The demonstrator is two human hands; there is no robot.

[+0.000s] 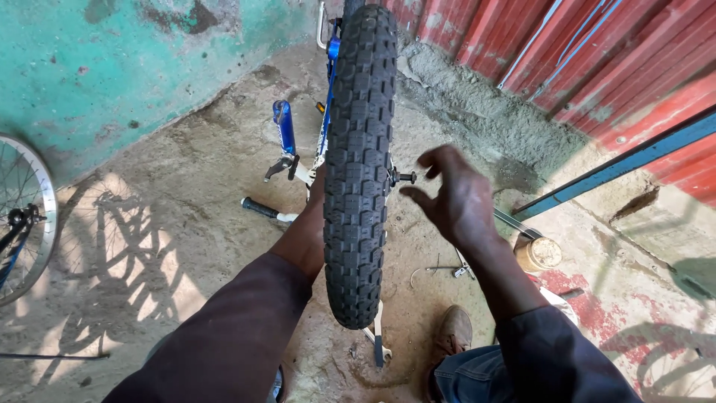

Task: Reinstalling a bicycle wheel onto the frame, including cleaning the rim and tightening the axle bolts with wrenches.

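— Spokes and rim of a loose bicycle wheel (26, 216) show at the far left edge, cut off by the frame. What is the left hand doing?

— Cannot tell. The left forearm (298, 239) runs behind the knobby tyre (359, 164), which hides the hand, grip and all. From the angle it probably steadies the wheel from the far side.

— And the bike itself?

— Upside down on the concrete floor (186, 172), so the wheel stands free in the middle of the view. The handlebar grip (259, 207) and brake lever (277, 169) rest low beside the blue frame tube (283, 127).

— The right hand?

— The right hand (451, 198) hovers just beside the axle nut (406, 177), fingers spread and curled, holding nothing, seemingly shaped for pinching that nut.

— Anything further right?

— A small round tin (540, 254) and a brown shoe (453, 330); small metal bits on the ground nearby are too tiny to name.
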